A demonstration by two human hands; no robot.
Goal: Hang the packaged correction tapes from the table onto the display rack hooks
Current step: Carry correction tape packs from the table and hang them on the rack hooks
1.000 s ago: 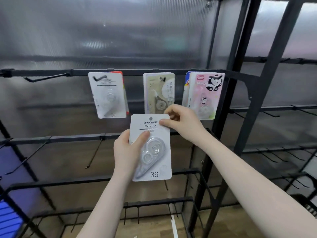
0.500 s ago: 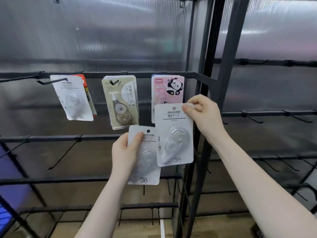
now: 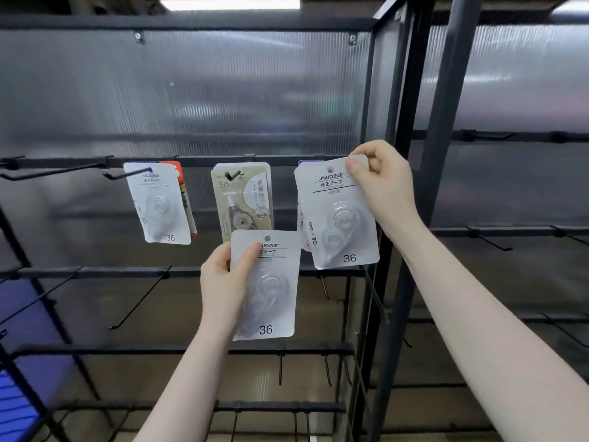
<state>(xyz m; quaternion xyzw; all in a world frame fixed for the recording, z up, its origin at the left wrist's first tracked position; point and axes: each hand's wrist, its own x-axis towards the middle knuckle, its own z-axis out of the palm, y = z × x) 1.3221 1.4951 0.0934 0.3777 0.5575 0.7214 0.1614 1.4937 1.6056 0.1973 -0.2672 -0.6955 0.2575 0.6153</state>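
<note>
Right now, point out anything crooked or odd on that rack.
The white pack on the left hook hangs tilted, bottom swung right, unlike the straighter beige pack. Nothing looks damaged.

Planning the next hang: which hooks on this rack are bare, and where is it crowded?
Free: the top-rail hook left of the hanging white pack, and the lower rail hooks below it. Crowded: top rail's right end, where the right hand holds a white pack over hung packs, beside the beige pack.

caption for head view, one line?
Right hand lifts a white pack toward the rack; left hand holds another.
</note>
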